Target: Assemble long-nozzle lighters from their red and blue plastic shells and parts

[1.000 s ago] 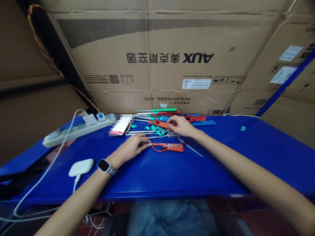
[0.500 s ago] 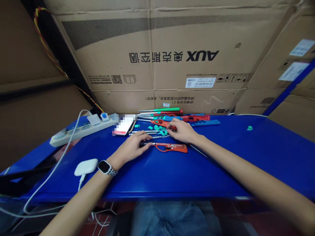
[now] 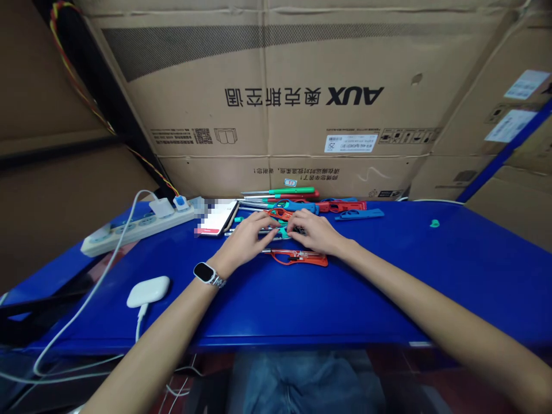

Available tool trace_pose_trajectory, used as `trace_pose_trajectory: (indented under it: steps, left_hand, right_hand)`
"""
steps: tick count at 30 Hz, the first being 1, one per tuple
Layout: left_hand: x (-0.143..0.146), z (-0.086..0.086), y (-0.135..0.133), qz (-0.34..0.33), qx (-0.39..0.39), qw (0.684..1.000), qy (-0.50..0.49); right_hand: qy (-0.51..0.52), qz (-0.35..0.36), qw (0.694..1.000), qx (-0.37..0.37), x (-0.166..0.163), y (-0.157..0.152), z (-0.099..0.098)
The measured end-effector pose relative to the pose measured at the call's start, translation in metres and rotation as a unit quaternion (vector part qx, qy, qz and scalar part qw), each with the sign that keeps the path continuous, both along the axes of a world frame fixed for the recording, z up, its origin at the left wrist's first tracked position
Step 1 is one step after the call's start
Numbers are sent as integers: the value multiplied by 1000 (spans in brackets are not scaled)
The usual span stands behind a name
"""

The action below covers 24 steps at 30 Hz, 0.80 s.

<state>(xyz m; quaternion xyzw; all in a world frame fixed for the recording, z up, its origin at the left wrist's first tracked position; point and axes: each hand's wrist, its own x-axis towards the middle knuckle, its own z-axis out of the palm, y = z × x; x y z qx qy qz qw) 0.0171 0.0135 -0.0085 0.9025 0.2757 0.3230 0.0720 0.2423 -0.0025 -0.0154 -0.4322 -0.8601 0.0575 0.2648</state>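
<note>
An opened orange long-reach lighter [image 3: 317,260] lies on the blue table in front of my hands, its inner parts and thin metal tube showing. My left hand [image 3: 248,240] is just behind its tube, thumb and fingers apart, beside a small green plastic piece [image 3: 283,232] and some metal tubes. My right hand [image 3: 317,233] faces it from the other side of that piece. Its thumb and fingertips are pinched together among small dark parts, and what they hold is hidden. Another orange lighter casing [image 3: 278,213] lies just behind my fingertips.
Behind lie a green-handled lighter [image 3: 293,190], blue lighter casings [image 3: 360,214] and red ones [image 3: 342,206]. A phone [image 3: 218,218], a power strip [image 3: 138,229] and a white earbud case [image 3: 148,291] with a cable are to the left. Cardboard [image 3: 276,126] walls the back; a green piece [image 3: 434,223] lies right.
My left hand has left the opened lighter's tube and moved back and right to the green pieces. My right hand has shifted slightly, and the two hands are now closer together.
</note>
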Motion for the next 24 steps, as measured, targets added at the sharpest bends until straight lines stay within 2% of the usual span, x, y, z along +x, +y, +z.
trace_pose_trajectory:
  steps: [2,5,8,11,12,14,18,21,24]
  left_hand:
    - [-4,-2,-4,-11,24,999,-20]
    - [-4,-3,-10,-55,75,996,-10]
    - [-1,0,-15,-88,135,986,30]
    - [-1,3,-19,-84,177,979,56]
    - [-2,3,-19,-81,179,979,55]
    - [-5,3,-17,-80,154,984,43]
    - [-10,-1,-10,-91,33,995,38]
    - [-12,-6,-5,-89,-50,992,73]
    - [-12,-8,-5,-79,-83,988,100]
  right_hand:
    - [97,14,994,-38,-3,-3,-1]
    - [236,19,963,-131,-7,-10,0]
    - [298,33,932,-203,-8,-19,0]
    - [322,43,910,-256,-7,-25,0]
    - [322,39,910,-257,-6,-27,0]
    - [299,18,929,-219,-5,-31,0]
    - [149,-25,984,-95,-1,-42,-2]
    - [67,-11,994,-86,3,-46,-5]
    - [58,9,993,-102,6,-44,-8]
